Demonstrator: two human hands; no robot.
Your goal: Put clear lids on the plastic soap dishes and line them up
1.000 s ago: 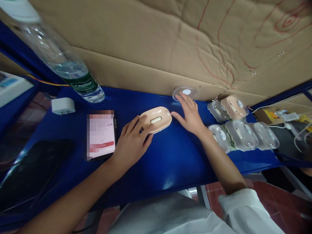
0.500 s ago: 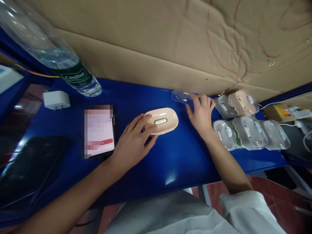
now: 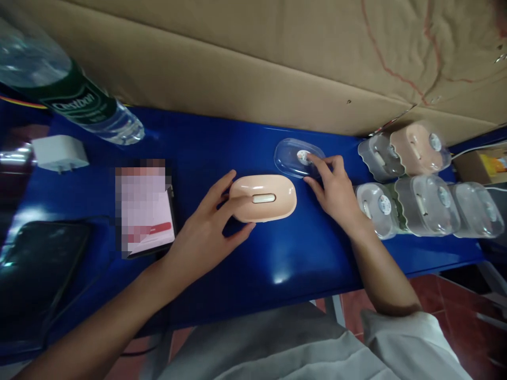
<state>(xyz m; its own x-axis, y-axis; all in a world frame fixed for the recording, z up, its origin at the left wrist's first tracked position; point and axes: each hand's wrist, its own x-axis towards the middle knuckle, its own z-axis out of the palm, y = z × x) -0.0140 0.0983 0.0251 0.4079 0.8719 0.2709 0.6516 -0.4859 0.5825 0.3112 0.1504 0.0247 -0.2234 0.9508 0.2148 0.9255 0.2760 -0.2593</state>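
A glossy peach-coloured oval box (image 3: 277, 208) with a pale oblong inset in its top lies on the blue table. My left hand (image 3: 206, 227) straddles its left end: the index finger rests on the top beside the inset, the thumb is at the near edge, and another finger is at the far left corner. Beyond the box is a clear plastic lid (image 3: 288, 157) with a round sticker. My right hand (image 3: 336, 192) has its index finger on the sticker and its thumb at the lid's near edge. The other right fingers are curled.
Several clear-covered containers (image 3: 431, 206) stand at the right, near a cardboard panel (image 3: 253, 84). To the left are a phone (image 3: 148, 211), a white charger plug (image 3: 59, 152), a water bottle (image 3: 87, 103) and a dark flat device (image 3: 43, 274).
The view has shifted. My left fingers have spread, with the index finger now extended over the top of the box. My right hand has come down the lid, uncovering more of the sticker.
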